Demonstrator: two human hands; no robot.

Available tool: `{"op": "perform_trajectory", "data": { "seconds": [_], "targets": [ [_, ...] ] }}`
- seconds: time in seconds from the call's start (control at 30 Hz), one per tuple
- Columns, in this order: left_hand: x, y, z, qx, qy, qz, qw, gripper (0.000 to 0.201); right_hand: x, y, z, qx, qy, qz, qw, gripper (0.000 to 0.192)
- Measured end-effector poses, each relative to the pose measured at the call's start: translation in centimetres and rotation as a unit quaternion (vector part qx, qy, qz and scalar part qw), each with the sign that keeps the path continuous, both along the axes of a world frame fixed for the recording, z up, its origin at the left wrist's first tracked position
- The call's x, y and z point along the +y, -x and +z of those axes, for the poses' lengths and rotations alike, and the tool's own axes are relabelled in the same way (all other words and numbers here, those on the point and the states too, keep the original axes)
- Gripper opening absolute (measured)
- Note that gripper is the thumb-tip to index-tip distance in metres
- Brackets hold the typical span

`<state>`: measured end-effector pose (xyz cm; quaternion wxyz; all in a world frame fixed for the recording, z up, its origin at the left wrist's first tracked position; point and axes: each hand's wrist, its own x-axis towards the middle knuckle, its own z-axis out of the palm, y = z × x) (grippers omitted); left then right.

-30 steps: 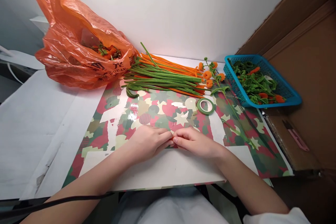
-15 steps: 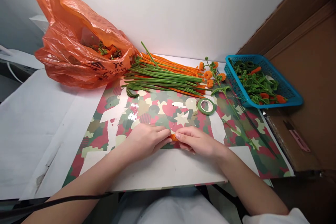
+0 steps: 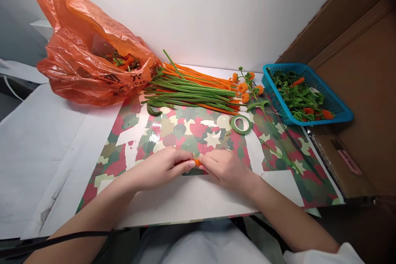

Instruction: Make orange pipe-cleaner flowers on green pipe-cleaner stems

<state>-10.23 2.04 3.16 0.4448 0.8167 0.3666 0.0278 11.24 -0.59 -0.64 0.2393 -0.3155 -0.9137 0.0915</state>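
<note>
Between my two hands is a small orange fuzzy piece (image 3: 197, 162), which looks like pipe cleaner; most of it is covered by fingers. My left hand (image 3: 168, 167) pinches its left end between thumb and fingers. From the other side, my right hand (image 3: 224, 167) has its fingers closed on the right end. Both hands are just above the near part of the patterned board (image 3: 182, 138). Beyond them lie green pipe cleaners (image 3: 194, 90) and orange pipe cleaners (image 3: 201, 75) in a loose bundle. A roll of green tape (image 3: 241, 125) rests behind my right hand.
An orange plastic bag (image 3: 93, 62) with orange and green pieces inside stands back left. At right is a blue basket (image 3: 345, 117) holding green and orange pieces. A pipe-cleaner flower stem (image 3: 274, 126) lies before it. Pink-handled pliers (image 3: 349, 161) lie on the cardboard at far right.
Both hands have turned about the orange piece: my left thumb now shows in front, and my right hand has rolled over with its back up. The view has shifted slightly.
</note>
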Motion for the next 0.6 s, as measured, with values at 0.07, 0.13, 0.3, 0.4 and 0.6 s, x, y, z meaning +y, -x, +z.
{"op": "perform_trajectory", "data": {
  "seconds": [0.07,0.13,0.3,0.4,0.6],
  "targets": [
    [0.0,0.1,0.0,0.009,-0.004,0.003,1.000,0.036,0.1,0.2,0.1,0.018,0.015,-0.006,1.000,0.033],
    [0.0,0.0,-0.3,0.024,-0.059,0.024,0.998,0.036,0.4,0.2,0.4,0.055,0.108,-0.030,0.992,0.028],
    [0.1,-0.3,-1.9,0.019,-0.336,0.055,0.940,0.035,1.4,-0.9,2.1,0.155,0.365,-0.126,0.909,0.027],
    [0.2,-0.4,-2.4,-0.006,-0.447,0.036,0.894,0.031,1.6,-1.5,2.9,0.129,0.434,-0.136,0.881,0.043],
    [0.2,-0.6,-2.7,-0.030,-0.477,0.003,0.879,0.030,1.5,-1.4,2.9,0.115,0.459,-0.110,0.874,0.040]
  ]
}}
